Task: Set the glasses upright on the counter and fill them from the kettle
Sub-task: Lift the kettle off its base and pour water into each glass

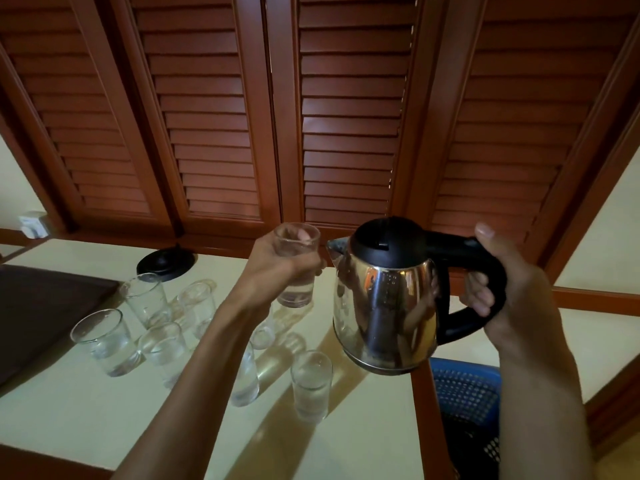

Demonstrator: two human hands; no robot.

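My left hand [277,268] holds a clear glass [297,268] upright in the air, some water in its bottom. Its rim is just left of the spout of a steel kettle [384,306] with a black lid. My right hand [512,289] grips the kettle's black handle and holds it above the counter's right edge. Several more glasses stand upright on the cream counter [86,410] below my left arm, among them one at the left [107,341], one at the back [147,299] and one in front [310,384]. Most hold water; my forearm hides some.
The black kettle base [166,263] sits at the back of the counter. A dark tray [38,306] lies at the left. A blue perforated basket [465,386] is below the counter's right edge. Wooden louvred shutters [311,116] rise behind.
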